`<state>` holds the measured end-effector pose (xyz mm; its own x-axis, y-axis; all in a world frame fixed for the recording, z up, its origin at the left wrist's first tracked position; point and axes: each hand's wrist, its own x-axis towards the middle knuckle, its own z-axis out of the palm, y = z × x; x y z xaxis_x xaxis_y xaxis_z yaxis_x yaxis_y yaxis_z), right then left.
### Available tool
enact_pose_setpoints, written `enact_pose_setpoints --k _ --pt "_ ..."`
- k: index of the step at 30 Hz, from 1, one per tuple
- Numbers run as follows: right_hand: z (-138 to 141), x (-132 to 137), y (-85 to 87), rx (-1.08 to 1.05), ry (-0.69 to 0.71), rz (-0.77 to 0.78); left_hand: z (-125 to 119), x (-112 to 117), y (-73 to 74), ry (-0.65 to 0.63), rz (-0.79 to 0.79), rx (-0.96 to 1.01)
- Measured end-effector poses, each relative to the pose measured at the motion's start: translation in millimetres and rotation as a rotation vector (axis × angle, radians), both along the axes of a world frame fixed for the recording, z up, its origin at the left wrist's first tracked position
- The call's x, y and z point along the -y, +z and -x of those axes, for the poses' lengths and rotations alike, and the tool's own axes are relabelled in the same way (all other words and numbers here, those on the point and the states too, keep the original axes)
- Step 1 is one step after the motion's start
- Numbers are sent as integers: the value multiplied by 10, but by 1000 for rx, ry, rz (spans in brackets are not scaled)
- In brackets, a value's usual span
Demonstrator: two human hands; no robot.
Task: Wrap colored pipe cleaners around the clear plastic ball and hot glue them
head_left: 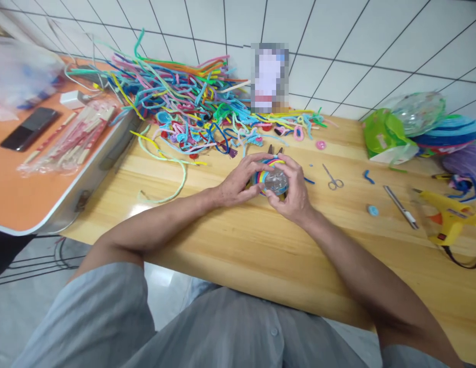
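Note:
Both my hands meet at the middle of the wooden table [230, 240] around a small round object wrapped in rainbow-coloured pipe cleaners [271, 176] with a clear shiny centre. My left hand [240, 180] curls its fingers over the object's left and top side. My right hand [293, 189] grips its right side, thumb against the clear centre. A pair of pliers [274, 150] lies just behind the object, mostly hidden by my fingers.
A big heap of coloured pipe cleaners [184, 102] fills the back of the table. Small scissors [333, 179], a metal blade tool [401, 207] and a yellow glue gun [448, 217] lie to the right. An orange table [26, 189] with a phone [28, 129] stands at left.

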<state>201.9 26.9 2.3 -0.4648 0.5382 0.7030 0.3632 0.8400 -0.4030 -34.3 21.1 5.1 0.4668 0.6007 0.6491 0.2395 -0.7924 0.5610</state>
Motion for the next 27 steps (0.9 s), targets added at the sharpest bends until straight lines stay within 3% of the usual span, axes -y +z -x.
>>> enact_pose_setpoints --k 27 --pt "-54 -45 -39 -33 7 16 -35 -85 -59 -12 24 -62"
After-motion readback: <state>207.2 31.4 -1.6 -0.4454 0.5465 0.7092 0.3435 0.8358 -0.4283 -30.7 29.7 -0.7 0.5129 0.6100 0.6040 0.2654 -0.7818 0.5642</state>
